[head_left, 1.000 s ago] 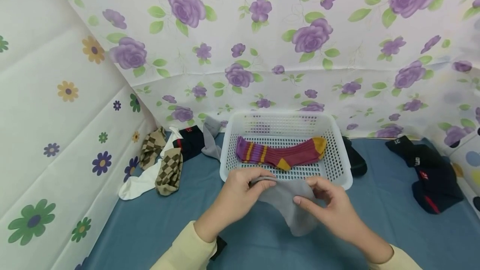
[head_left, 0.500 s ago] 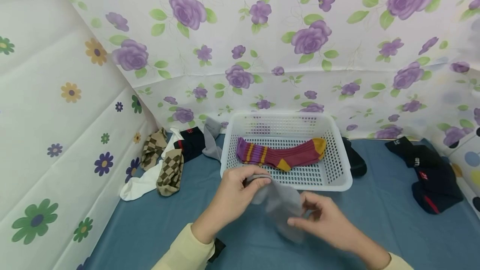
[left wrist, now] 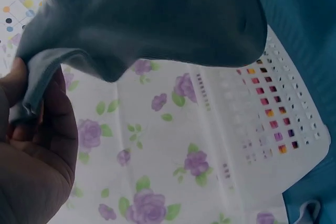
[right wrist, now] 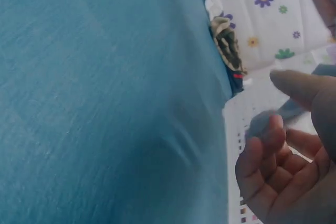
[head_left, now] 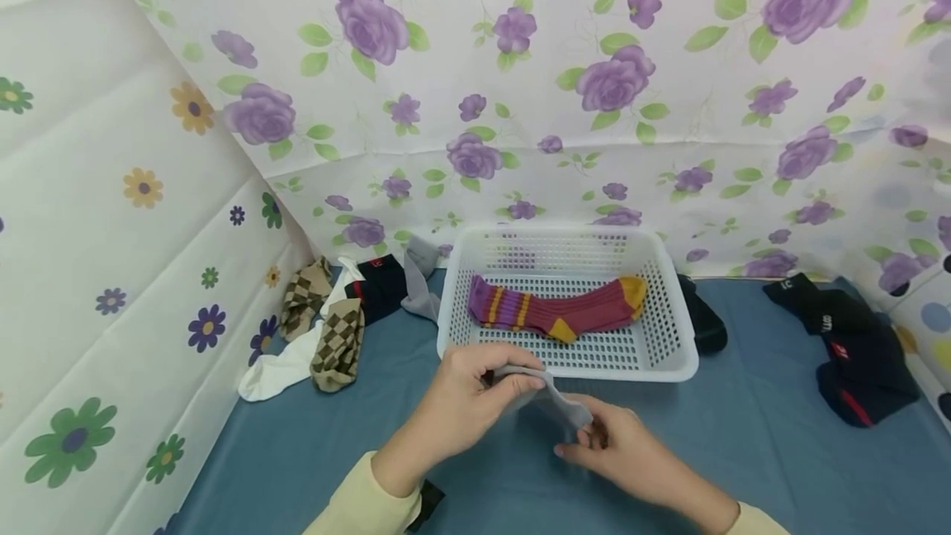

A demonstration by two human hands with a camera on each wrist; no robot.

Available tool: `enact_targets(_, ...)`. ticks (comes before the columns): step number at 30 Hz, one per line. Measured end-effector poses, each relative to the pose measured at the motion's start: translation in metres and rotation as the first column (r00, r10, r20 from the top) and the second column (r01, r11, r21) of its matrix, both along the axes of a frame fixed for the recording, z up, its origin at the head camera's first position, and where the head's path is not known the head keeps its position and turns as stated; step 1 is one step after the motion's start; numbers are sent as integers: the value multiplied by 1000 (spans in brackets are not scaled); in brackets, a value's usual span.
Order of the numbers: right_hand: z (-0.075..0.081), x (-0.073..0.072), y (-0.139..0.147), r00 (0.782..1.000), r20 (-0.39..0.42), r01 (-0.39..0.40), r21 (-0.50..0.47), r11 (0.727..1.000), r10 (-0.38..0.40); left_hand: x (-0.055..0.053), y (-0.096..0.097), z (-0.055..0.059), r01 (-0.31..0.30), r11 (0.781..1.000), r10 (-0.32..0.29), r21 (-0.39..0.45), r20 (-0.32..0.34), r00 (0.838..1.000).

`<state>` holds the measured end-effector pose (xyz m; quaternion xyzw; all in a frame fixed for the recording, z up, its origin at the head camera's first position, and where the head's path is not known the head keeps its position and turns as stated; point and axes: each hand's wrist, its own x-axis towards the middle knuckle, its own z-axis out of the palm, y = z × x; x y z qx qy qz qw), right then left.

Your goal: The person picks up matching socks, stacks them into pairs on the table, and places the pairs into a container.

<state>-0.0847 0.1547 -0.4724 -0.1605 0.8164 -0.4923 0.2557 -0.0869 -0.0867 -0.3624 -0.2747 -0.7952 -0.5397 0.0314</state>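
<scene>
My left hand [head_left: 470, 395] pinches a grey sock [head_left: 559, 407] by its cuff, thumb on the near side, in front of the white basket. In the left wrist view the sock [left wrist: 157, 19] stretches out sideways from the fingers, its toe end loose. My right hand [head_left: 635, 452] is at the sock's other end, loosely bent fingers beside the fabric. The right wrist view shows that thumb standing apart from the fingers, with the sock [right wrist: 289, 111] passing behind them.
A white perforated basket [head_left: 579, 372] holds maroon socks [head_left: 553, 310] with yellow toes and heels. At left lie checkered socks [head_left: 338, 345], a white sock [head_left: 275, 370], a navy sock [head_left: 381, 287] and another grey sock [head_left: 419, 283]. Dark socks [head_left: 869, 362] lie at right, a black one [head_left: 702, 320] beside the basket.
The right hand has moved left and lower, its thumb coming off the sock. The sock, earlier hanging spread between both hands, now shows nearly edge-on. The left hand keeps its pinch, slightly lower.
</scene>
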Motion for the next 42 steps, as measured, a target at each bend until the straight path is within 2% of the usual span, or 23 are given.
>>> enact_targets(2,-5,-1,3,997,73,-5,-53,999,9,3,-2,3,12,1000,-12,21,14,1000)
enact_targets(5,-11,0,11,981,190,-15,-157,988,45,5,-7,6,-12,1000,11,24,48,999)
enact_targets(7,-13,2,16,968,243,-13,-222,975,68,5,-12,4,-30,1000,30,0,72,997)
enact_targets(10,-13,6,22,957,282,16,-290,957,70,4,-23,-1,-22,999,28,-47,139,990)
enact_targets(13,-12,10,25,966,258,99,-292,951,-22,3,-37,-8,21,995,5,-102,252,968)
enact_targets(15,-10,12,25,964,217,208,-253,945,-154,2,-45,-14,46,988,1,-149,302,953)
enact_targets(16,-10,12,24,953,192,278,-232,932,-236,2,-49,-18,56,984,-1,-172,307,952)
enact_targets(17,-10,12,24,932,168,352,-211,912,-321,2,-52,-22,64,980,-5,-188,297,955)
enact_targets(20,-11,12,23,846,94,532,-179,828,-524,4,-57,-34,73,974,-25,-217,213,977)
enact_targets(21,-11,11,23,821,73,570,-176,803,-567,5,-59,-37,72,973,-32,-220,180,983)
enact_targets(22,-11,11,24,804,54,592,-174,787,-592,5,-59,-41,67,972,-33,-226,153,988)
enact_targets(24,-11,11,25,795,18,599,-174,781,-606,6,-60,-47,51,970,-22,-239,122,992)
enact_targets(27,-11,11,27,815,0,572,-157,805,-579,6,-61,-57,9,958,27,-287,123,992)
enact_targets(31,-13,12,28,865,40,502,-83,861,-500,3,-65,-72,-10,949,70,-317,179,981)
enact_targets(33,-13,12,29,893,61,448,-43,893,-446,2,-67,-77,-6,951,75,-310,213,974)
enact_targets(38,-11,11,38,957,70,282,-4,959,-281,-2,-71,-84,35,970,49,-240,334,941)
enact_targets(39,-10,11,39,965,74,252,-6,968,-251,-3,-72,-84,40,974,43,-222,358,933)
enact_targets(42,-7,11,41,971,45,232,28,972,-233,-2,-72,-84,41,980,42,-196,401,915)
